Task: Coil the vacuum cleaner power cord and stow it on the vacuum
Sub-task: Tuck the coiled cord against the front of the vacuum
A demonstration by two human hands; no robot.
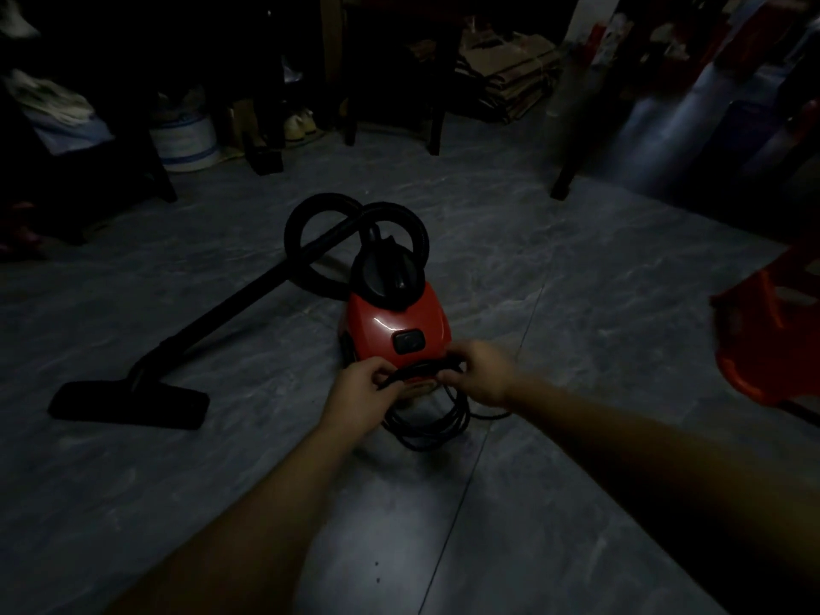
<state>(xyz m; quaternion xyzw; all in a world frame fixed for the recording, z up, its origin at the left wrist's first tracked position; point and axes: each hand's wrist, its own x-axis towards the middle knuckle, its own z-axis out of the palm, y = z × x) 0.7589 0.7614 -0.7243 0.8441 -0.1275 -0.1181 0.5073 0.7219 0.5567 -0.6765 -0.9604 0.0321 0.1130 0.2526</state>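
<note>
both hands are holding a black cord (419, 370) at the near end of a red vacuum (395, 324) sitting on a grey tiled floor (577, 330). the left hand (361, 388) and right hand (481, 370) are pinching a bundle of strands, with loops hanging below. a black hose (306, 224) is curling behind the vacuum, its wand (239, 299) ending at a floor head (128, 403). a red stool (772, 335) is standing to the right.

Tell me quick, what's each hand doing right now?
Left hand: gripping the coiled black power cord.
Right hand: gripping the same cord.
</note>
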